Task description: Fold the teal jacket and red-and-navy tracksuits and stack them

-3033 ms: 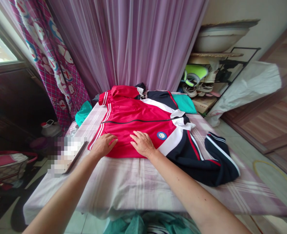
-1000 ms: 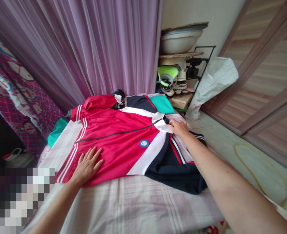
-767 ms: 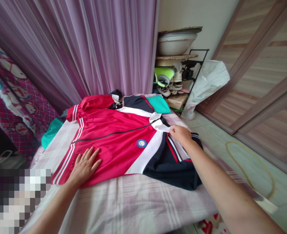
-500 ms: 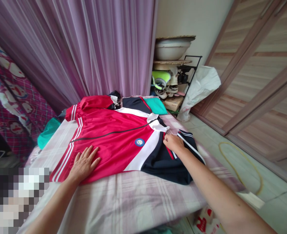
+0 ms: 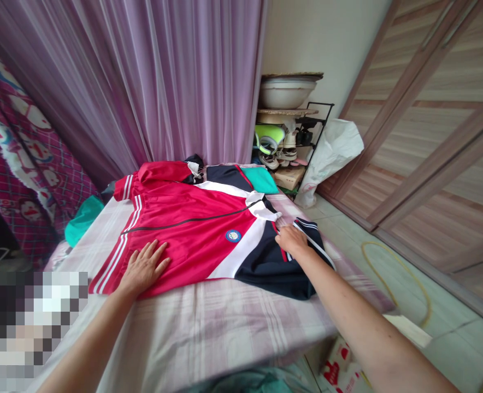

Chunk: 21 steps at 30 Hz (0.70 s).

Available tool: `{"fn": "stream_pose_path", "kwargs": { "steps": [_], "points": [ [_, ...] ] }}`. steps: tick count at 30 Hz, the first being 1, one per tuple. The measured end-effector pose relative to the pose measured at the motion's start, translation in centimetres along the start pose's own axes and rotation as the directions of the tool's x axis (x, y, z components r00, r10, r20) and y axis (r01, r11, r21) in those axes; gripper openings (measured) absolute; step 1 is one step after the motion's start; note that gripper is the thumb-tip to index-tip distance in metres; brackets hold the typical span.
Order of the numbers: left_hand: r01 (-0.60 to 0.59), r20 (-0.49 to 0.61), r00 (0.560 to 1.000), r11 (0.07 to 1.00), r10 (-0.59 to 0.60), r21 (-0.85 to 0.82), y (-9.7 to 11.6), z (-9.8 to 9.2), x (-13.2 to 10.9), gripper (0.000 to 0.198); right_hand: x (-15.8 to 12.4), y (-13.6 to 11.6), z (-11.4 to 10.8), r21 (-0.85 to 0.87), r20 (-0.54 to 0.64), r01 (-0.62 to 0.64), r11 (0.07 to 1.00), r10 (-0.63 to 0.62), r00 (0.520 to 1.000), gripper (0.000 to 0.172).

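Note:
A red, navy and white track jacket lies spread on a bed with a pale pink plaid sheet, its zip running across the middle and a round badge on the front. My left hand rests flat on the red front near the hem, fingers spread. My right hand sits on the navy side, its fingers curled around the white-striped navy sleeve. The sleeve is folded back over the jacket's body.
A sheer purple curtain hangs behind the bed. A teal cloth and a teal pillow touch the jacket's far edges. Past the bed stand a shoe rack with a basin and a white bag. A pixelated patch covers the lower left.
My right hand has moved from the white collar down onto the navy sleeve, which now lies folded inward. My left hand stays on the red front. The view has swung right.

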<state>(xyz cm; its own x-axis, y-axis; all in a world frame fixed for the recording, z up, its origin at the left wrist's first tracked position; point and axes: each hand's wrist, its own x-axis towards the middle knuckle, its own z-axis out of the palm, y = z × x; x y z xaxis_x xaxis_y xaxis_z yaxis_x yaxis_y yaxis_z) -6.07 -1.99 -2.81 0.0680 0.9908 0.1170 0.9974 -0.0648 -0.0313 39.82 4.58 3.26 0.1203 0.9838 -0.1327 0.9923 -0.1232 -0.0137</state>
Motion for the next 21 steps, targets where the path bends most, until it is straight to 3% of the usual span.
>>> {"fn": "stream_pose_path", "kwargs": {
  "steps": [4, 7, 15, 18, 21],
  "points": [
    [-0.007, -0.028, 1.0, 1.0, 0.007, 0.0, -0.2, 0.5, 0.1, 0.058, -0.4, 2.0, -0.3, 0.001, 0.034, -0.065, 0.998, 0.065, 0.997, 0.038],
    [-0.011, -0.05, 0.999, 1.0, 0.011, 0.002, -0.1, 0.6, 0.1, 0.057, -0.7, 2.0, -0.2, 0.022, -0.002, -0.066, 0.998, 0.066, 0.998, 0.035],
    [-0.067, -0.185, 0.981, 0.998, 0.063, -0.016, 1.4, -1.0, -0.8, 0.052, -1.6, 2.4, 0.1, 0.124, -0.04, -0.047, 0.991, 0.052, 0.998, 0.038],
    [-0.153, -0.216, 0.967, 0.985, 0.132, -0.082, 3.4, -1.8, -0.8, 0.045, -2.1, 3.9, 0.7, 0.17, 0.014, 0.066, 0.983, -0.069, 0.997, 0.038],
    [-0.31, -0.215, 0.938, 0.936, 0.273, -0.164, 6.8, -2.7, -0.5, 0.04, -2.6, 5.3, 1.5, 0.218, 0.041, 0.262, 0.94, -0.277, 0.96, 0.025]
  ]
}}
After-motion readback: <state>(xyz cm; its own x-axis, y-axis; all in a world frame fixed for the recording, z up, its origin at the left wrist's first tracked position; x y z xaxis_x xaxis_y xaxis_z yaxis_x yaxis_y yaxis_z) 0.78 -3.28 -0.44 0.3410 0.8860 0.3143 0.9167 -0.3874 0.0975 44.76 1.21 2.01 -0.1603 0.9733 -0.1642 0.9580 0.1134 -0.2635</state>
